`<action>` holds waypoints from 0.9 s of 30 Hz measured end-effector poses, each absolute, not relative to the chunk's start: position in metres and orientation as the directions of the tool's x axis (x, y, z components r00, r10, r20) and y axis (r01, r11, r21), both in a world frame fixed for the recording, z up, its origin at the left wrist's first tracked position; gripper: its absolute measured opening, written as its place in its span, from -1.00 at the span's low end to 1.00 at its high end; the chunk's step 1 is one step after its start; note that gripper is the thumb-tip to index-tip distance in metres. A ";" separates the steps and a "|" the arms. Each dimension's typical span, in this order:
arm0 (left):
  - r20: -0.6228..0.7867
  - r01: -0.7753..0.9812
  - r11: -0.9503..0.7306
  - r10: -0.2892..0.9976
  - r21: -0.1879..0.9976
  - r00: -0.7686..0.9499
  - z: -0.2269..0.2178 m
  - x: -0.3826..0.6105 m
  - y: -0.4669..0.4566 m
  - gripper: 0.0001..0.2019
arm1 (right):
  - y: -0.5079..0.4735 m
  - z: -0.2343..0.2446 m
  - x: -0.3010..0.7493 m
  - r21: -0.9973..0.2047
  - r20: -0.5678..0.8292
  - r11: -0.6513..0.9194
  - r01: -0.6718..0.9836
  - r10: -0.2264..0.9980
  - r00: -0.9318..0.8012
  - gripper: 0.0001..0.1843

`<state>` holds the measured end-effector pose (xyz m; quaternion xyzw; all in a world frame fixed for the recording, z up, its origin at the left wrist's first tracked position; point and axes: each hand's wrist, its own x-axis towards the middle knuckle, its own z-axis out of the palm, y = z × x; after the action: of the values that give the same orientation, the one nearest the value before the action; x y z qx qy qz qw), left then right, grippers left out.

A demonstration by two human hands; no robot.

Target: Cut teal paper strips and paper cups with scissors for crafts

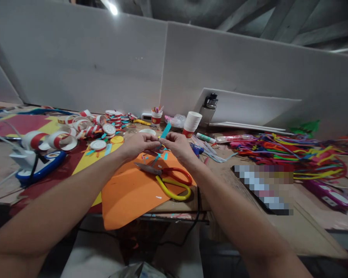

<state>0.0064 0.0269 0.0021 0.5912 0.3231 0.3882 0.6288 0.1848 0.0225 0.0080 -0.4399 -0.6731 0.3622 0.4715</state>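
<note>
Head view: your left hand [145,144] and right hand [176,146] meet, fingertips pinched on a teal strip [166,130] that rises toward one o'clock. Uneven pull could crease or tear it, being likely thin paper. Scissors [159,172] lie at six o'clock on orange paper [127,197], tips toward ten; a dropped left wrist might catch them.

A pale grey partition [84,54] spans the frame behind the worktop [310,227], with an upright seam [164,61] just left of upper centre. A white board [255,108] leans against it, right of centre. Dim beams [246,14] cross the upper right; one bright lamp [113,8] (slightly glaring) shines at upper left.
</note>
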 end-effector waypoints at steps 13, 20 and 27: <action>0.008 -0.039 0.009 0.909 0.999 0.416 0.004 0.007 0.025 -0.58 | 0.022 0.006 0.184 -0.901 0.319 0.349 0.257 0.935 -0.153 -0.71; 0.044 -0.002 -0.048 0.897 0.999 0.439 0.004 0.008 0.024 -0.58 | 0.021 0.004 0.182 -0.918 0.317 0.336 0.209 0.941 -0.119 -0.74; 0.003 -0.061 0.024 0.913 0.998 0.408 0.002 0.007 0.027 -0.61 | 0.022 -0.001 0.176 -0.925 0.310 0.333 0.186 0.940 -0.142 -0.72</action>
<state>0.0075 0.0271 0.0024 0.5741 0.3710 0.3980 0.6119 0.1761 0.0221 -0.0010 -0.4323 -0.6512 0.3831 0.4922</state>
